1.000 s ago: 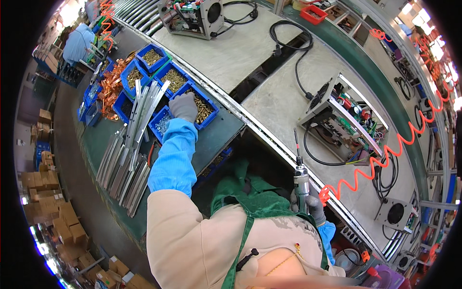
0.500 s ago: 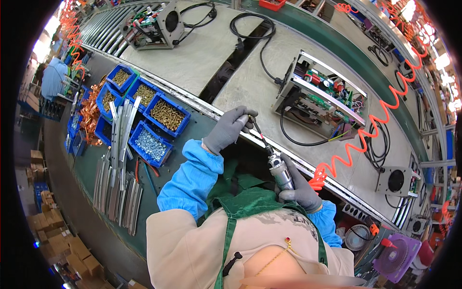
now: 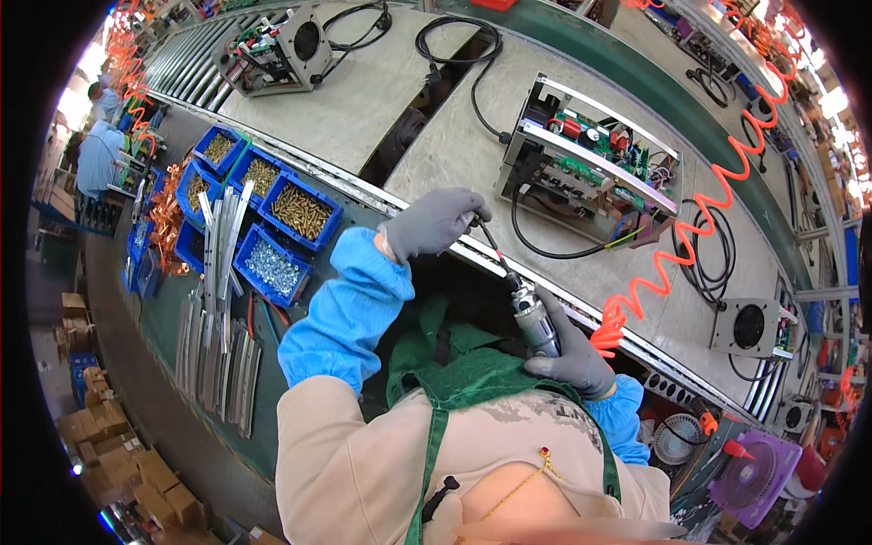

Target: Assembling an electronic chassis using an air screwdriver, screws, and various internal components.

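My right hand, in a grey glove, is wrapped round a silver air screwdriver with a long thin bit. The bit points up and left toward my left hand, also gloved in grey. Its fingers are closed at the tip of the bit; a small dark piece shows there, too small to name. Beyond the hands, on the metal worktop, stands an open-sided device with circuit boards, red and white parts and a black cable.
Blue bins of brass-coloured and silver screws stand to the left, beside metal strips and copper-coloured parts. A coiled orange air hose crosses the right side. Another open device stands at the far left, and a fan-fronted unit at the right.
My left hand has turned further over, back upward, with its fingers still at the bit tip. The right hand keeps hold of the screwdriver. The bench scene has shifted slightly left and up in view.
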Demonstrator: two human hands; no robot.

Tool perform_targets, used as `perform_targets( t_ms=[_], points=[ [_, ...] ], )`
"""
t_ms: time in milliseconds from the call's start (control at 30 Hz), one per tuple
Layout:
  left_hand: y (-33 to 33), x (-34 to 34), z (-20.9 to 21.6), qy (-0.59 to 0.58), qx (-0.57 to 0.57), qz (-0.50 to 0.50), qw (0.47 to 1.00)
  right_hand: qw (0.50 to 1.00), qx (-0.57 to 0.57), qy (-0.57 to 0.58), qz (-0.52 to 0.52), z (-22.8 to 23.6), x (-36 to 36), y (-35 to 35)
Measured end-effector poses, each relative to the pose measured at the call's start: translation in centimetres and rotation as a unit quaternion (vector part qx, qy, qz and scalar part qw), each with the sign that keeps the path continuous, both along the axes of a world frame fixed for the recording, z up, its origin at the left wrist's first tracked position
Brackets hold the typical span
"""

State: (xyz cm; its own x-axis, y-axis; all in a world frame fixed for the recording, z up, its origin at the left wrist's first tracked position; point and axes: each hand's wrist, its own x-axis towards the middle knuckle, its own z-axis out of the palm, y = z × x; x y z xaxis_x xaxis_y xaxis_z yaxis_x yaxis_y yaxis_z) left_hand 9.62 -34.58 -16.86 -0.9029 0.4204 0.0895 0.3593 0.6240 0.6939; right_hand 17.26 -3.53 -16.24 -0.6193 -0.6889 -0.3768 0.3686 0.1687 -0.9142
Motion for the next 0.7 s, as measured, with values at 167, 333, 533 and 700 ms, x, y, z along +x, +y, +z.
perform_targets(
  t_ms=[167,333,533,700],
  points=[
    [0.7,-0.6,1.4,-0.143,0.001,-0.028,0.989,0.979,-0.074,-0.188,0.016,0.6,-0.7,1.4],
    [1.9,1.2,-0.2,-0.102,0.009,0.005,0.995,0.982,-0.074,-0.171,0.031,-0.6,-0.4,1.8],
    [1.7,3.2,-0.5,-0.141,0.141,0.078,0.977,0.982,-0.071,-0.173,0.013,-1.1,-0.9,1.4],
    [-6.2,8.6,-2.5,0.135,0.071,0.525,0.837,0.983,-0.058,-0.173,-0.01,0.1,-1.8,-0.5]
  ],
)
